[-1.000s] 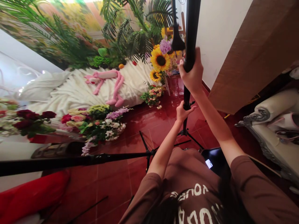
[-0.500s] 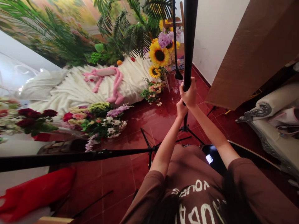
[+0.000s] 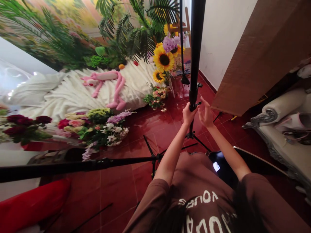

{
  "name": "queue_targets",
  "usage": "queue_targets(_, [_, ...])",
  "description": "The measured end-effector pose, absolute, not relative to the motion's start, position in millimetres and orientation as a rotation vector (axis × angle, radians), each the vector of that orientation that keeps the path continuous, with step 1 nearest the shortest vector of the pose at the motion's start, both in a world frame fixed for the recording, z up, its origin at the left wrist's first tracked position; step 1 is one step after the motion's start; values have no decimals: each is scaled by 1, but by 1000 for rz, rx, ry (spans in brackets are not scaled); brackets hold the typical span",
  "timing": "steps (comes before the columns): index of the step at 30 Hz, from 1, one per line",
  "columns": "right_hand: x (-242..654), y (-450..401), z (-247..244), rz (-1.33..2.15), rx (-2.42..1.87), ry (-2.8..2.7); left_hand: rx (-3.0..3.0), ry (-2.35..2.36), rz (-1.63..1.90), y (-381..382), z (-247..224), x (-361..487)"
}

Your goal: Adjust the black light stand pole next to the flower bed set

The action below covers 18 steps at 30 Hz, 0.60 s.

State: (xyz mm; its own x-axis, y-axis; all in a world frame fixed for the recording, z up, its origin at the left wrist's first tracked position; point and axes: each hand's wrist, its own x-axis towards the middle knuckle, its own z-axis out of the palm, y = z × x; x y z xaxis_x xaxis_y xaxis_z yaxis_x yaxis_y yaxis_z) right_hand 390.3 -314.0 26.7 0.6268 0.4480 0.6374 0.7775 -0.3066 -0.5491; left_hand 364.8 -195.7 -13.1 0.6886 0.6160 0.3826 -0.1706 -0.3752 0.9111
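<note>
Two hands: left hand (image 3: 189, 114) wrapped round the black pole (image 3: 196, 42), fingers curled on it; right hand (image 3: 206, 114) just beside, fingers extended, contact with the knob (image 3: 199, 103) cannot be told.
Place of black pole: right of centre, upper end cut off by the top edge.
Bag-like item (image 3: 293, 124): on the sofa (image 3: 286, 103), right of frame; contents cannot be made out.
Flowers (image 3: 107, 129): left of centre; holder hidden.
Second pole (image 3: 73, 169): cut off at left edge.

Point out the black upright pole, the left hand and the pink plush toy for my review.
Black upright pole (image 3: 195, 48): head view, upper shaft.
Left hand (image 3: 189, 114): head view, middle of the hand.
Pink plush toy (image 3: 105, 75): head view, torso.
</note>
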Motion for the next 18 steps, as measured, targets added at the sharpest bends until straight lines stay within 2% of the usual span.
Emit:
queue_targets(6, [393, -322, 4, -326, -2048, -991, 1813, 391, 829, -195, -13, 361])
queue_targets(18, [450, -288, 30, -16, -2016, -746, 1866, 372, 804, -191, -14, 361])
